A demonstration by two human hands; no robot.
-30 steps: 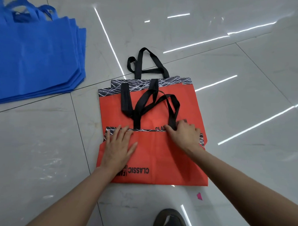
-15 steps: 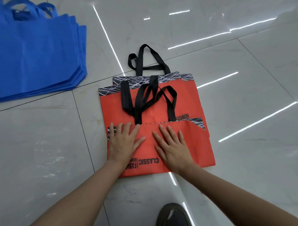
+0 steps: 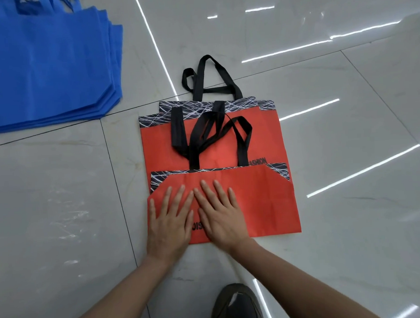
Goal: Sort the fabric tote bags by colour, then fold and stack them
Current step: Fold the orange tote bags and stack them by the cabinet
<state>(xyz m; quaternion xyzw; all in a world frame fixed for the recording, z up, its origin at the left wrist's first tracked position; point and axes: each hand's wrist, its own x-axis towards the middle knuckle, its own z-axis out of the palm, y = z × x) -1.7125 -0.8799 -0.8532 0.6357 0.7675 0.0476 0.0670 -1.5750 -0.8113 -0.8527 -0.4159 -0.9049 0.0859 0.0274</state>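
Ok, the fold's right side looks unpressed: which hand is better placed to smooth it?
Probably the right hand: it lies flat on the orange bag, next to the bare right half. The left hand lies flat by the bag's left edge, with the right hand in its way.

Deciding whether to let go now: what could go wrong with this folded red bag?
1. The left hand and right hand press flat on the left half of the folded red tote bag; its unheld right side may spring open.
2. The black handles lie crossed and loose on the unfolded bag beneath and could snag or bulge in the stack.
3. The patterned top edges are staggered, so the pile may end uneven.
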